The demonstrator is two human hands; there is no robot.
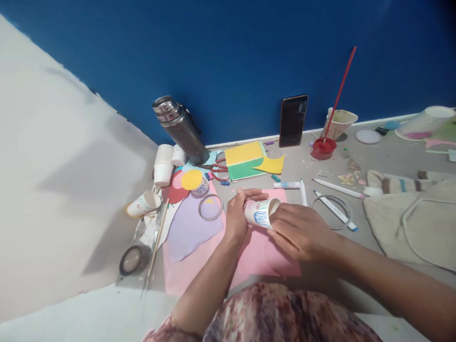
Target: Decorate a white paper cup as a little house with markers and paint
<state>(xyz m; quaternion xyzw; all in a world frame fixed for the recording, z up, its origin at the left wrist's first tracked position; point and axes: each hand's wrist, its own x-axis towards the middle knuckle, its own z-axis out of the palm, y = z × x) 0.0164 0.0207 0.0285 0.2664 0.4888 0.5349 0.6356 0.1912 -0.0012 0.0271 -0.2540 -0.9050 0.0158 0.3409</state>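
A small white paper cup (259,213) with blue and pink marker drawings lies on its side in the air between my hands, its open end toward the right. My left hand (238,214) is closed around the base end, thumb and fingers on the far side. At the rim, my right hand (301,232) grips the cup with bent fingers; some fingertips are hidden at the opening. Below both hands lies pink paper (256,259). A lilac paper piece (194,228) and a grey ring (202,213) are left of my left hand.
At the back stand a steel flask (185,135), a phone (293,121) and a red paint pot (323,151) with a long brush. Markers (335,210) and a cloth (392,223) lie right. Stacked cups (164,166), scissors (217,168) and black tape (131,260) are left.
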